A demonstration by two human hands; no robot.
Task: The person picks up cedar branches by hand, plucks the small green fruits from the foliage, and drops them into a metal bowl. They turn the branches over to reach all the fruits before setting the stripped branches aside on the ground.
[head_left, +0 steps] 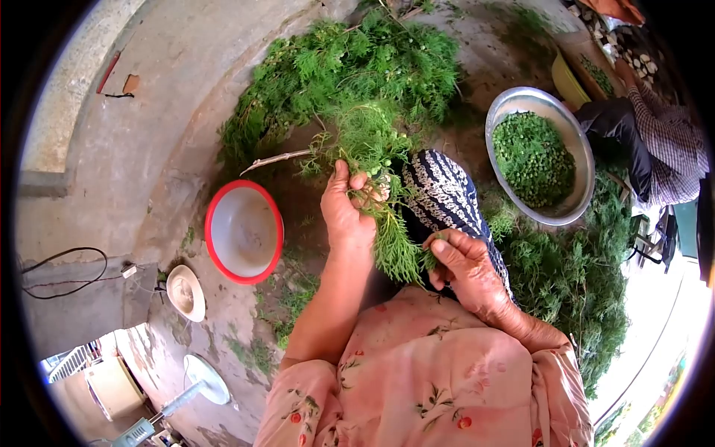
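Closed around a leafy green branch (369, 141), my left hand (348, 205) is above my lap, with feathery sprigs hanging below its fingers. A bare woody stem sticks out to the left of the branch. My right hand (469, 272) is pinched by the lower sprigs, thumb against fingers, with a bit of green at the fingertips. A metal bowl (588, 160) to the right holds small green pieces. To the left stands a white basin with a red rim (211, 231).
A large heap of green branches (357, 63) lies ahead, and more branches (573, 283) lie at the right. At the far right sits another person (670, 149) beside a yellow container (567, 80). A straw hat (185, 293) and a fan (207, 378) are at the lower left.
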